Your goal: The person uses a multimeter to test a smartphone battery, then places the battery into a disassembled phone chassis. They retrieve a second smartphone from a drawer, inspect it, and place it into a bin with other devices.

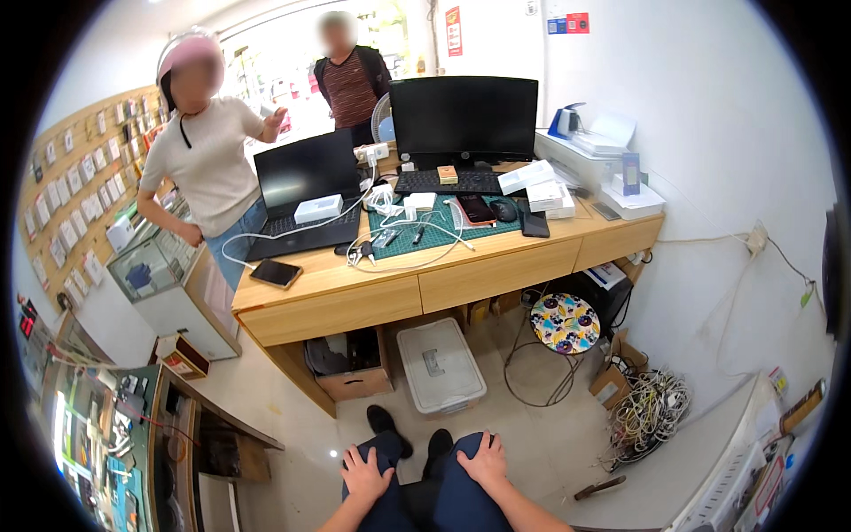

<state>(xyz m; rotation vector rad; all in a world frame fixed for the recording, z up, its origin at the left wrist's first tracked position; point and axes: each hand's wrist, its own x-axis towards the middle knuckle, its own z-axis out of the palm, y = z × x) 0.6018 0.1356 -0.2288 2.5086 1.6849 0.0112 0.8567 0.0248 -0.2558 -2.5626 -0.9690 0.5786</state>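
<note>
My left hand [366, 473] lies on my left knee, fingers spread and nothing in them. On the other knee rests my right hand [484, 459], also empty with its fingers apart. Beyond my knees stands a wooden desk [496, 277] with drawers. On it are a black laptop [306, 177] with a white box [318, 208] on its keyboard, a dark monitor [464, 120], a keyboard [470, 182] and a mouse [503, 210]. Phones lie near the front edge, one [277, 273] at the left corner and another [534, 222] further right. White cables [417, 257] trail over a green mat [434, 232].
Under the desk are a lidded plastic bin [441, 365], a cardboard box [355, 381] and a round patterned stool [565, 324]. Tangled cables [654, 412] lie at right. A printer [581, 160] stands on the desk. Two people [208, 160] stand beyond it. A cluttered workbench [128, 443] is at left.
</note>
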